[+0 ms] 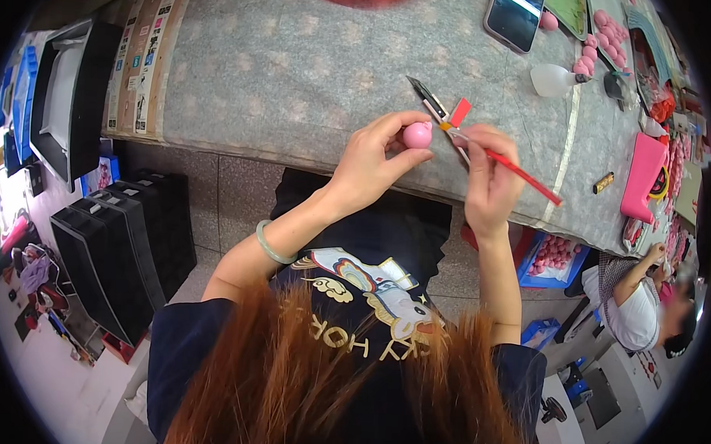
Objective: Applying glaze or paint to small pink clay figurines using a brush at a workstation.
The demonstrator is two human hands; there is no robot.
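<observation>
My left hand [365,161] is closed around a small glossy pink ball [418,136], pinched between thumb and fingers above the near edge of the table. My right hand [492,173], also closed, grips a slim paintbrush [535,183] with a red handle. The brush's tip end points left at the top of the ball; I cannot tell whether it touches. Just beyond both hands, a dark-tipped craft knife [424,96] lies on the grey cloth. Beside it is a flat red piece [459,112], partly next to the brush.
On the grey-covered table [274,78] are a phone [515,21], a squeeze bottle [551,81], several pink balls [608,39], a lighter [603,183] and a pink tape dispenser [644,173]. Below right stands a blue crate [543,282] of pink balls. Another person [633,302] sits at right; black cases [104,252] stand left.
</observation>
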